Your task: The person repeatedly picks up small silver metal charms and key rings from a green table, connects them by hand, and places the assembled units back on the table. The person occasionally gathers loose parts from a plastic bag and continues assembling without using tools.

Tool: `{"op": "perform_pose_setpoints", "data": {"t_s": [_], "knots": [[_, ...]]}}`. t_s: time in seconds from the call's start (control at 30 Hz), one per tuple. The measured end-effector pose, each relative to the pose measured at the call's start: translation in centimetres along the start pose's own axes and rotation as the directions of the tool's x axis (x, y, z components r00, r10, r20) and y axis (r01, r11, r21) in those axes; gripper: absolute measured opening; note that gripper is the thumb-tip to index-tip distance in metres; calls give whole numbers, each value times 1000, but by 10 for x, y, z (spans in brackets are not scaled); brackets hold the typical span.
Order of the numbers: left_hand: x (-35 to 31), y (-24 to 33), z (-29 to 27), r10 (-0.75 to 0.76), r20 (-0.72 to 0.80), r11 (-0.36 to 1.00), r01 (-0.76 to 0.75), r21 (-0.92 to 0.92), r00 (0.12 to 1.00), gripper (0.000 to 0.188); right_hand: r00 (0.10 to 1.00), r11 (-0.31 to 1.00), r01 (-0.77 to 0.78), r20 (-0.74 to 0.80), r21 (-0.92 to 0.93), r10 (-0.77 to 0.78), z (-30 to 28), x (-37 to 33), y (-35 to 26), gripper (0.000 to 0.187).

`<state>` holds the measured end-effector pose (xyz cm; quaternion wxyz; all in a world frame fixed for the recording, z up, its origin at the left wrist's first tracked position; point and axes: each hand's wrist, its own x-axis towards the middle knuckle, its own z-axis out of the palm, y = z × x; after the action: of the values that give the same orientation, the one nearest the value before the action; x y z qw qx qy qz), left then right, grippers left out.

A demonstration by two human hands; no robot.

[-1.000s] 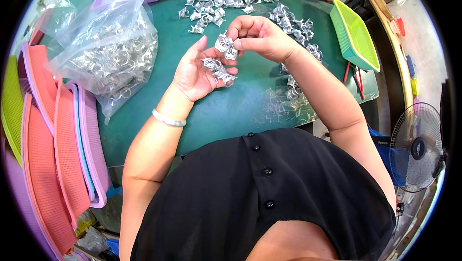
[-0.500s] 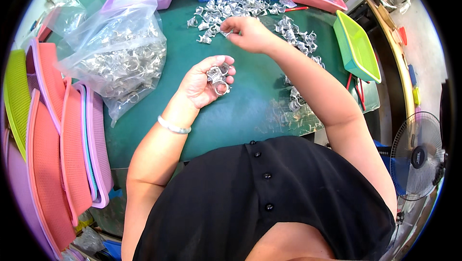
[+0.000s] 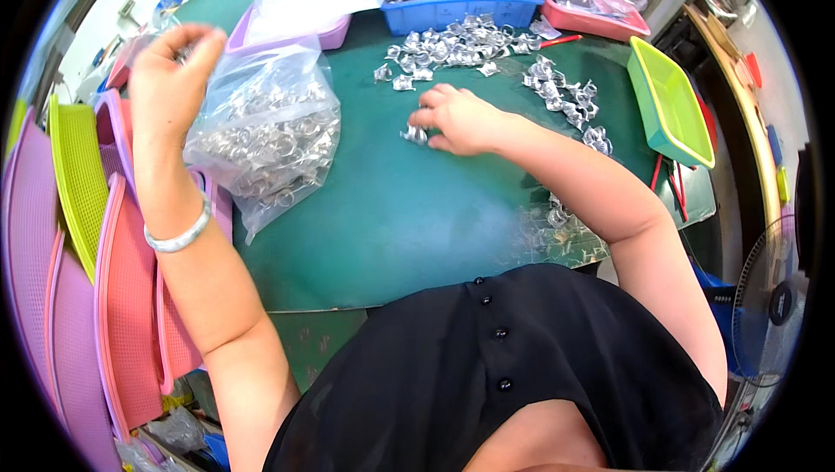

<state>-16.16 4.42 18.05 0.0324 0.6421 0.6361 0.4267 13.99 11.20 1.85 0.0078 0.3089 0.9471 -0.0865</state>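
L hand [image 3: 170, 59]: raised up and out to my left, above the clear plastic bag full of small shiny metal clips [image 3: 265, 137]; fingers curled narrow round what looks like a few clips, can't tell how many.
R hand [image 3: 461, 120]: flat on the dark green table mat [image 3: 391, 220], fingertips pinched narrow on one small silver metal clip [image 3: 415, 133].
Clip pile: loose heap of silver metal clips [image 3: 457, 41] just beyond my R fingers, a 2nd strip of them [image 3: 565, 98] to the R of my wrist.
Far side: blue plastic tray [image 3: 457, 6] w/ more clips, past the heap.
L of grip: stacked pink and lilac mesh trays [image 3: 113, 298], set on edge under my L forearm.
R of grip: green plastic tray [image 3: 670, 102], well apart.
How to do it well, I reckon: keep L hand over the bag mouth so nothing spills on the mat; R should lift one clip clear of the heap, not drag neighbours.
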Motion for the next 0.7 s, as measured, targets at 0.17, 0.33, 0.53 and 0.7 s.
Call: {"op": "perform_pose_setpoints", "data": {"t_s": [0.17,0.33,0.53,0.7], "knots": [[-13,-21,6,-87,238,947,6,322,968,30,960,893,278,-118,354,-253,-21,-26,35,36],[-21,32,30,303,-287,944,-246,218,909,20,850,918,-395,-365,32,379,-19,-5,126,53],[-45,56,172,412,227,910,-385,-156,882,24,730,810,-526,-352,257,586,-10,36,157,72],[-18,-8,282,-46,253,964,-23,265,966,54,791,868,-412,-364,276,491,9,38,150,53]]}}
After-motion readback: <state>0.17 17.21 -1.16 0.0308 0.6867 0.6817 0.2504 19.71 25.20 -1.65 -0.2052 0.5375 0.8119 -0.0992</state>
